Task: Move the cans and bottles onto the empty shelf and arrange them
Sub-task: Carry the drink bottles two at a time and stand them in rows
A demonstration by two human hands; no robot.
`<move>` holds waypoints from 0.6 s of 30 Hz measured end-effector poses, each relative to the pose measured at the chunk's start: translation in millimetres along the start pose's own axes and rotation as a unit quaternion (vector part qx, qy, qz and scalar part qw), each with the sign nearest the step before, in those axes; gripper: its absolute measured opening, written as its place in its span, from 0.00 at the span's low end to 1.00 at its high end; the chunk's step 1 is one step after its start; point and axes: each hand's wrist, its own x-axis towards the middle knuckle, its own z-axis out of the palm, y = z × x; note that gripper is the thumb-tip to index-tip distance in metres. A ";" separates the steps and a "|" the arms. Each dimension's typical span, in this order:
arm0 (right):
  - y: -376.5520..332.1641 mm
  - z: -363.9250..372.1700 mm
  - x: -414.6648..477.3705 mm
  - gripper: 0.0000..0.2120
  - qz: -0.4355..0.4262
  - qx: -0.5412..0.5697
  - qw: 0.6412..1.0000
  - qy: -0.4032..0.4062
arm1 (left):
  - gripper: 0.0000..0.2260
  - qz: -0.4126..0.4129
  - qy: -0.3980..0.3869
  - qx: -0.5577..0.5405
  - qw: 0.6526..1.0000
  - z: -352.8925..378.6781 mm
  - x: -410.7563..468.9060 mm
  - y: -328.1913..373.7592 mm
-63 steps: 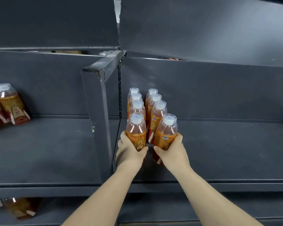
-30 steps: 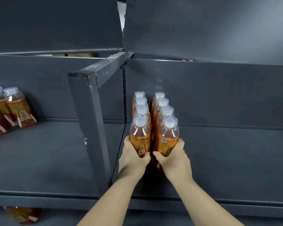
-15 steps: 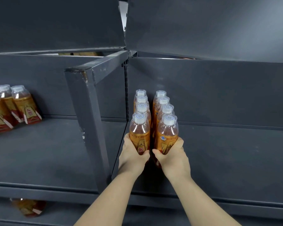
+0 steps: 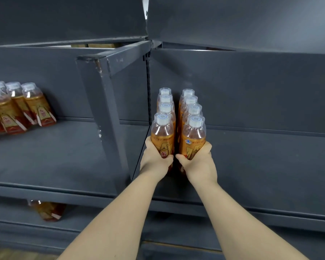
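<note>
Two rows of orange tea bottles with white caps stand upright at the left end of the dark right shelf (image 4: 261, 166), running front to back. My left hand (image 4: 155, 162) grips the front bottle of the left row (image 4: 162, 136). My right hand (image 4: 199, 164) grips the front bottle of the right row (image 4: 192, 139). The two front bottles stand close together, a narrow gap between them. My hands cover their lower halves.
A grey upright post (image 4: 105, 113) and divider stand just left of the rows. Several more tea bottles (image 4: 17, 109) stand on the left shelf (image 4: 64, 156) at its far left. One bottle (image 4: 47, 211) lies on the shelf below. An upper shelf overhangs.
The right front bottle went from tilted to upright beside the left one. Both hands keep their hold. The view has shifted, showing more of the left shelf's bottles.
</note>
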 end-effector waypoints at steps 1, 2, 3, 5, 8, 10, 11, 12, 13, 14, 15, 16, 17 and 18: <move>0.6 -0.6 -0.2 0.36 0.000 0.003 1.000 -0.007 | 0.36 -0.008 0.003 0.005 1.000 -1.0 -0.6 2.1; 1.6 -1.6 -0.6 0.37 -0.001 0.005 1.000 -0.015 | 0.38 -0.019 0.006 0.007 1.000 -1.7 -1.3 4.3; 2.8 -3.0 -1.7 0.38 0.000 0.005 1.000 -0.023 | 0.39 -0.032 0.008 0.005 0.999 -2.0 -2.8 6.6; 6.3 -7.4 -6.3 0.43 0.006 -0.011 0.999 -0.034 | 0.40 -0.059 0.009 0.006 0.998 -2.3 -6.8 10.7; 10.8 -16.8 -18.2 0.47 0.001 -0.053 0.998 -0.041 | 0.29 -0.056 0.005 0.040 0.998 -5.0 -16.9 13.9; 12.7 -23.7 -27.4 0.44 -0.016 -0.083 0.996 -0.041 | 0.24 -0.026 -0.013 0.078 0.996 -6.6 -24.8 10.3; 13.0 -26.9 -32.0 0.41 -0.027 -0.098 0.994 -0.041 | 0.23 -0.003 -0.020 0.095 0.995 -7.2 -28.7 7.0; 12.8 -29.9 -37.3 0.39 -0.036 -0.111 0.992 -0.040 | 0.23 0.022 -0.025 0.108 0.994 -8.6 -33.9 3.5; 11.4 -32.8 -43.0 0.36 -0.042 -0.123 0.991 -0.040 | 0.24 0.047 -0.028 0.120 0.991 -10.5 -39.1 0.2; 9.0 -35.7 -49.4 0.33 -0.044 -0.131 0.990 -0.041 | 0.27 0.066 -0.036 0.137 0.988 -13.4 -44.8 -2.6; 6.4 -37.7 -55.9 0.32 -0.043 -0.139 0.988 -0.042 | 0.31 0.081 -0.045 0.158 0.983 -16.7 -50.6 -5.6; 3.9 -39.4 -62.2 0.30 -0.044 -0.146 0.988 -0.042 | 0.34 0.093 -0.061 0.181 0.977 -21.0 -57.9 -6.7; 1.7 -40.3 -69.3 0.29 -0.045 -0.153 0.986 -0.040 | 0.35 0.110 -0.075 0.197 0.971 -26.2 -65.9 -8.3; -0.4 -40.4 -76.8 0.27 -0.050 -0.159 0.985 -0.037 | 0.35 0.132 -0.086 0.207 0.966 -32.1 -73.9 -10.0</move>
